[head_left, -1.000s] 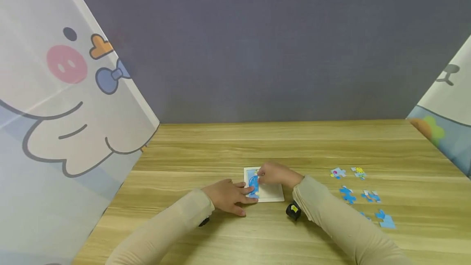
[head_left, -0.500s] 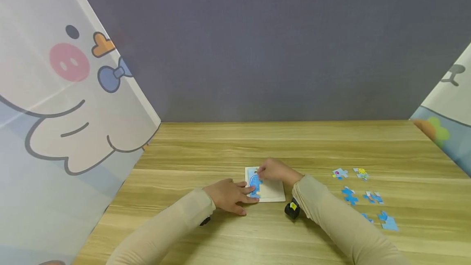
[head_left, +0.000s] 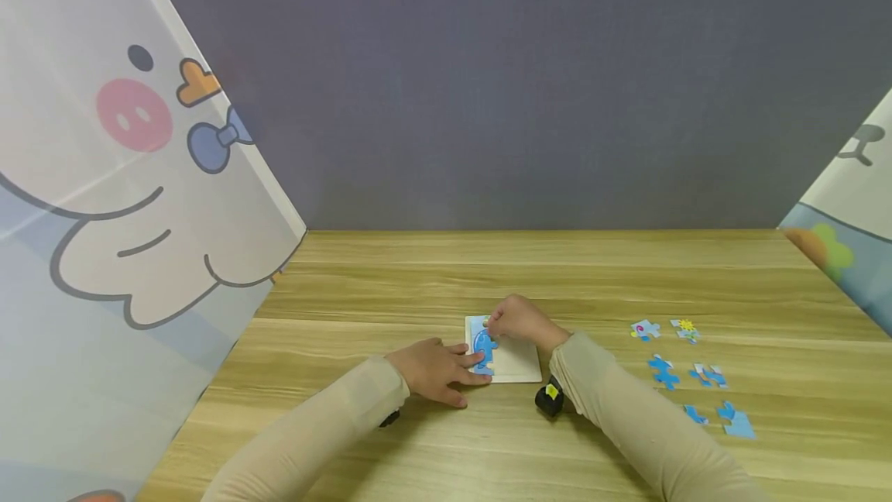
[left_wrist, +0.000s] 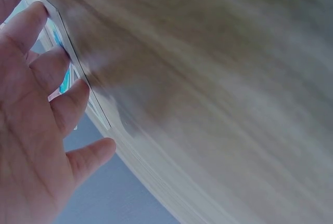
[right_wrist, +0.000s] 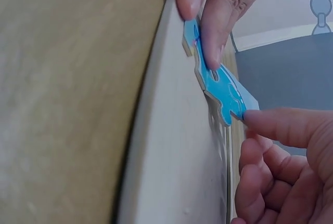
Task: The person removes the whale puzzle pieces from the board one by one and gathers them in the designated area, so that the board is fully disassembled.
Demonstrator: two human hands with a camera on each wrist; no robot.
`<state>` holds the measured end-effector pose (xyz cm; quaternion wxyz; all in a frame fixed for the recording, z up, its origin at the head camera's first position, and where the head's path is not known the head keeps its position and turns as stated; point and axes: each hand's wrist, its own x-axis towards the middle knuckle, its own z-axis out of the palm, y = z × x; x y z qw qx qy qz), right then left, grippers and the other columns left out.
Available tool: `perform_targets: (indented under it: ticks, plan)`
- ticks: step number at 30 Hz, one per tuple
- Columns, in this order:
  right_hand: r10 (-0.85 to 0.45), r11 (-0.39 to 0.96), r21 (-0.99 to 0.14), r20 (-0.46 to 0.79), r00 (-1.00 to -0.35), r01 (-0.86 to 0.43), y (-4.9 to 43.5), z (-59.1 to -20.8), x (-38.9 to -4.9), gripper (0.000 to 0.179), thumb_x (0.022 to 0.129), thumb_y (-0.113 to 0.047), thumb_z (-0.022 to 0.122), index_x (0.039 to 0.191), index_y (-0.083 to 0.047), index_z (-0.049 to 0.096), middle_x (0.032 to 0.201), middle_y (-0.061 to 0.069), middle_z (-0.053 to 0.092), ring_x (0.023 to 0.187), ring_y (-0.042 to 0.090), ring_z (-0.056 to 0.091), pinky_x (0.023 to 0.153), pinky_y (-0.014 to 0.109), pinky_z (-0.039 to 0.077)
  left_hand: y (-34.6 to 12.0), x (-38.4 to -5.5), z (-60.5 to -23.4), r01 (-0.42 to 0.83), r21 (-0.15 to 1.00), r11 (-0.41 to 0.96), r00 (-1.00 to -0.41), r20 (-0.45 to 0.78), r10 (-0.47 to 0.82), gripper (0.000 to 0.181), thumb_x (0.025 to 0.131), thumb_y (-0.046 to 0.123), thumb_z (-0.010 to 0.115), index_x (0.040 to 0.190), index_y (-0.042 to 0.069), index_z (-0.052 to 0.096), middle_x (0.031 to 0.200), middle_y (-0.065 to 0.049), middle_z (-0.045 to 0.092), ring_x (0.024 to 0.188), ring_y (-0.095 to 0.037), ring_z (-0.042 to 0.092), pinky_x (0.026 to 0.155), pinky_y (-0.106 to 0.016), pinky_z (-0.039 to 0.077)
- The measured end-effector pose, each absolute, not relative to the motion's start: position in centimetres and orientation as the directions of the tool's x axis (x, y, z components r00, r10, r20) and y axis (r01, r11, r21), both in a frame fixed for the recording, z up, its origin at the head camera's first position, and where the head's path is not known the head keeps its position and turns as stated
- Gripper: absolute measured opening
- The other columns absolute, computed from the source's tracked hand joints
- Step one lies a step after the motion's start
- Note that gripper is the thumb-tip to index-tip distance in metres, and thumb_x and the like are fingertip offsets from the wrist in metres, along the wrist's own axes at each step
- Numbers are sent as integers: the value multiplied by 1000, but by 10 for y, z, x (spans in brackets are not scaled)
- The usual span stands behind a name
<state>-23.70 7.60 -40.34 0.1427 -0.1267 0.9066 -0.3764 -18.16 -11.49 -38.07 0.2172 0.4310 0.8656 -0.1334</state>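
Observation:
A white puzzle tray (head_left: 519,366) lies on the table, with joined blue jigsaw pieces (head_left: 481,343) along its left side. My left hand (head_left: 432,370) rests with spread fingers over the tray's left edge, fingertips on the pieces. In the left wrist view, that hand (left_wrist: 36,115) has its fingers apart. My right hand (head_left: 519,320) is at the upper part of the joined pieces. Seen from the right wrist, its thumb (right_wrist: 281,125) touches the edge of a blue puzzle piece (right_wrist: 221,91), the other fingers curled; their contact with the piece is partly hidden.
Loose puzzle pieces lie on the right of the wooden table (head_left: 390,285), among them one with a yellow sun (head_left: 686,328), a blue one (head_left: 663,372) and a light blue corner (head_left: 739,421). A grey panel (head_left: 530,99) stands behind the table.
My right hand has shifted slightly up and away at the upper part of the joined pieces. The left hand stays on the tray. The head view has shifted a little.

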Motion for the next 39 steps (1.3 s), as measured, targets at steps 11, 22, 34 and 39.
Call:
perform_targets:
  ticks: [11,22,34,39]
  plan:
    - [-365,640,-763,-195,-910,-94,77,-403,-236,7,75,-5,71,68,-5,70,53,-5,49,49,7,38,48,19,30,-115,-181,-381,801,-29,599,-534,-487,691,54,96,52,48,147,40,35,154,6,26,141,-16,25,107,-49,32]
    - [-446,626,-759,-160,-881,-179,77,-403,-237,19,80,-8,69,63,-8,61,54,-5,48,48,7,38,48,19,30,-114,-181,-380,799,-45,599,-542,-484,687,55,95,52,49,147,40,35,154,6,26,141,-16,25,107,-48,32]
    - [-431,620,-762,-131,-893,-187,76,-405,-236,17,83,-11,69,68,-8,60,58,-2,56,51,8,45,49,20,34,-117,-184,-380,793,-3,609,-534,-483,694,54,95,50,51,146,40,36,154,6,27,141,-17,26,107,-48,32]
    - [-421,607,-778,-141,-896,-163,77,-406,-236,16,83,-10,68,69,-8,60,59,-1,57,52,9,47,50,21,36,-117,-185,-380,799,7,601,-525,-479,704,54,95,50,51,147,39,36,154,5,27,141,-18,26,107,-49,32]
